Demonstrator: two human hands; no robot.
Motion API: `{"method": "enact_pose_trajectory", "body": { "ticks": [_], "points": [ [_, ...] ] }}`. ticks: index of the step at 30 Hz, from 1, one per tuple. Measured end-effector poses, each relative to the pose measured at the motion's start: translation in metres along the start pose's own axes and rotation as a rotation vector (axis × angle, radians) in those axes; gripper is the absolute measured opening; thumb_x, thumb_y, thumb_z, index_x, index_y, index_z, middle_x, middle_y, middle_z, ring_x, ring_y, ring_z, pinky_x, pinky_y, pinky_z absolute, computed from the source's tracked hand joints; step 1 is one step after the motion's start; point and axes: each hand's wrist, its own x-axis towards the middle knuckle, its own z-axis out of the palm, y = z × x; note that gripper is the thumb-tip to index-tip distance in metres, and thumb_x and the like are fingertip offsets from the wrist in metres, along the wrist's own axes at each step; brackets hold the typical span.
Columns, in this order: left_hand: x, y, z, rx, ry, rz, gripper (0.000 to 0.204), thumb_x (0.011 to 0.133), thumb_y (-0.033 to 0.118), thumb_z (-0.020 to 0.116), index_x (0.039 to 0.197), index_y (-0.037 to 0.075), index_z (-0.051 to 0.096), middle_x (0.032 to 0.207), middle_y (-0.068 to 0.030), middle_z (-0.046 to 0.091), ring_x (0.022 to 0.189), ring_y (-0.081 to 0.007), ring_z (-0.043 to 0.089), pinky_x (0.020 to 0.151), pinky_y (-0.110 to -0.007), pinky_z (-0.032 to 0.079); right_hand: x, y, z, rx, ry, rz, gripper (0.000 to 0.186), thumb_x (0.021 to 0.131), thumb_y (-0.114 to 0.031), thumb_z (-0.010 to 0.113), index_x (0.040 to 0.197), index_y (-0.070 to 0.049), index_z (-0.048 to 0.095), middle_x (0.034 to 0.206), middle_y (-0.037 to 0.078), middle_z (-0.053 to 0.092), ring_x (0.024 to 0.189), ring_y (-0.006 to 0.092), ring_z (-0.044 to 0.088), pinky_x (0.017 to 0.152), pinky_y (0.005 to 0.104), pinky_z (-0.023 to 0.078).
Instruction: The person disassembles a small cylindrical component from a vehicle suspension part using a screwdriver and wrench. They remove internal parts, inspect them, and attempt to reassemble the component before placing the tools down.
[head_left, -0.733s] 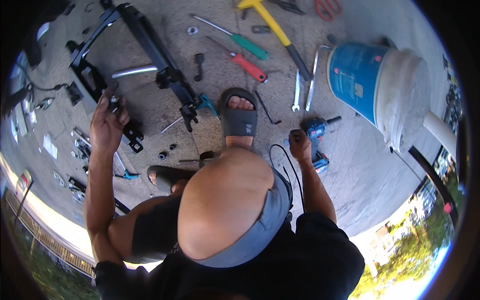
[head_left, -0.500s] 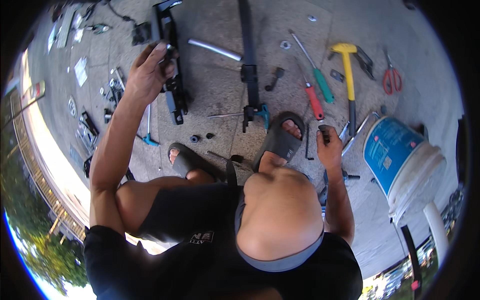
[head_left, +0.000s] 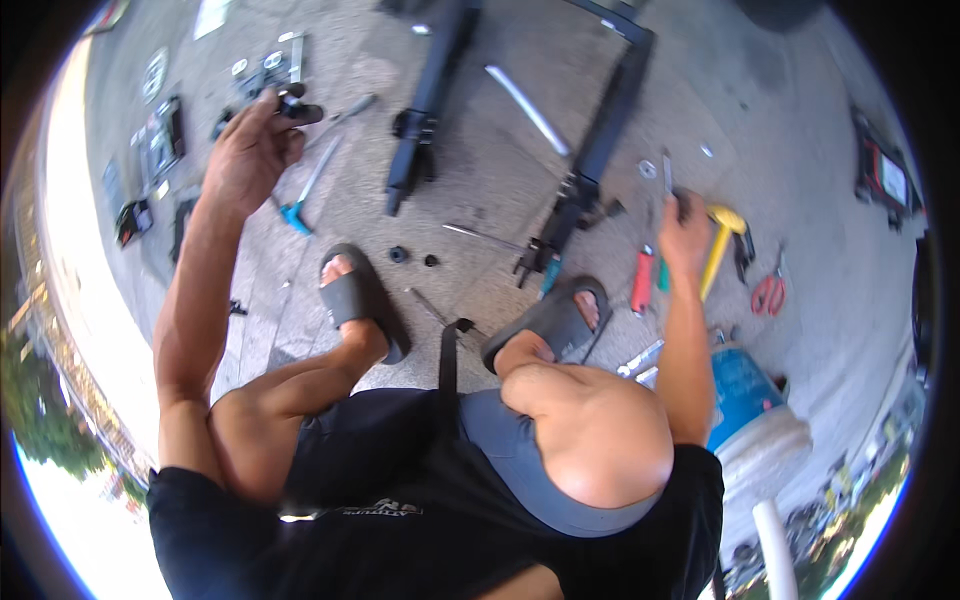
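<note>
At the upper left my left hand (head_left: 245,160) is raised above the paving, its fingers closed on a small dark metal part (head_left: 291,104) with a shiny spot; its exact kind is unclear. My right hand (head_left: 685,240) reaches over the tools on the right, its fingers curled round a small dark part, mostly hidden by them. Under and beside that hand lie a red-handled screwdriver (head_left: 641,281), a green-handled screwdriver (head_left: 663,275) partly covered, and a yellow hammer (head_left: 717,252). Two black metal fork-like legs (head_left: 433,105) (head_left: 603,125) lie between my hands.
A silver tube (head_left: 528,110) lies between the legs. Blue T-handle wrench (head_left: 296,217), bushings (head_left: 399,255) and a thin rod (head_left: 480,236) are near my feet. Red scissors (head_left: 769,293) and a blue-and-white bucket (head_left: 750,405) stand right. Loose hardware (head_left: 270,75) lies upper left.
My left hand has moved left, away from the black leg, with its small part. My right hand has moved up and forward from beside the red screwdriver to above the tools. The view has shifted.
</note>
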Motion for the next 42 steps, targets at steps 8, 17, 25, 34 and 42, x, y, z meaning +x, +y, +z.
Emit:
{"method": "enact_pose_trajectory", "body": {
  "ticks": [8,17,25,34,42],
  "points": [
    [-0.079,0.067,-0.044,0.205,0.307,0.099,0.031,0.096,0.033,0.057,0.109,0.005,0.055,0.094,-0.0105,0.068,0.067,-0.0098,0.056,0.061,-0.024,0.045,0.067,-0.16,0.004,0.159,-0.357,-0.491,0.023,0.087,-0.01,0.06,0.108,-0.001,0.061,0.095,0.014,0.067,0.082,0.0244,0.065,0.076,0.031,0.05],
    [-0.143,0.133,-0.048,-0.046,0.175,0.544,0.042,0.101,0.035,0.043,0.124,0.002,0.053,0.102,-0.0134,0.066,0.074,-0.0121,0.059,0.069,-0.024,0.048,0.018,-0.363,0.236,-0.425,-0.981,-0.868,0.024,0.088,-0.019,0.058,0.107,-0.005,0.062,0.099,0.018,0.066,0.095,0.0333,0.064,0.083,0.0408,0.05],
    [-0.09,0.104,-0.07,-0.222,0.449,0.383,0.029,0.097,0.031,0.052,0.1,0.003,0.059,0.085,-0.0147,0.069,0.058,-0.0149,0.059,0.053,-0.025,0.046,-0.061,-0.298,0.223,-0.289,-1.302,-0.686,0.026,0.082,-0.017,0.059,0.1,-0.001,0.066,0.092,0.022,0.067,0.084,0.0362,0.066,0.076,0.0444,0.051],
    [-0.02,0.108,-0.006,-0.353,-0.04,0.026,0.027,0.093,0.027,0.062,0.101,0.002,0.056,0.086,-0.0104,0.067,0.06,-0.0137,0.059,0.054,-0.024,0.046,-0.228,-0.218,0.201,-0.499,-0.962,-0.08,0.03,0.081,-0.02,0.064,0.103,-0.003,0.053,0.098,0.02,0.063,0.093,0.0391,0.061,0.079,0.0487,0.05],
    [0.016,0.082,0.052,-0.431,-0.449,-0.063,0.028,0.093,0.031,0.059,0.099,0.004,0.056,0.084,-0.0095,0.065,0.066,-0.0148,0.06,0.061,-0.026,0.047,-0.255,-0.213,0.195,-0.313,-0.652,0.043,0.027,0.08,-0.016,0.064,0.103,-0.005,0.053,0.097,0.019,0.061,0.093,0.036,0.061,0.078,0.0468,0.051]
  ]
}}
